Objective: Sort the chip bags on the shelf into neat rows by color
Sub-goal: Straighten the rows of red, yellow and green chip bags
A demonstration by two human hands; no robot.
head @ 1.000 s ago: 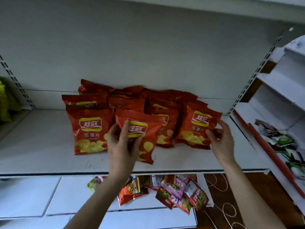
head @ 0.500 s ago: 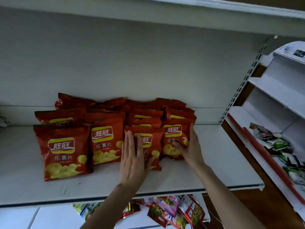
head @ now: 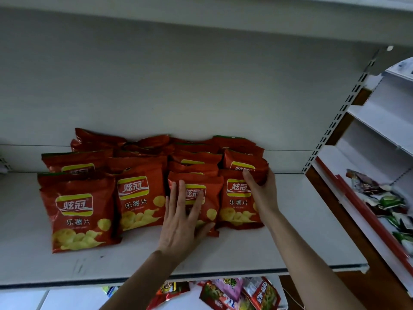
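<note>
The white metal shelf (head: 290, 253) carries a block of glossy red foil chip bags (head: 143, 198), 4 across the near row and stacked back to the far wall. The leftmost near bag (head: 78, 211) sits nearer the edge than its neighbours. The left hand (head: 181, 222) lies flat, fingers spread, on the 3rd near bag (head: 214, 193). The right hand (head: 261, 193) curls round the right column (head: 237, 204). Slick, puffy foil may skid, so too hard a push could topple the leaning far bags or buckle the row.
</note>
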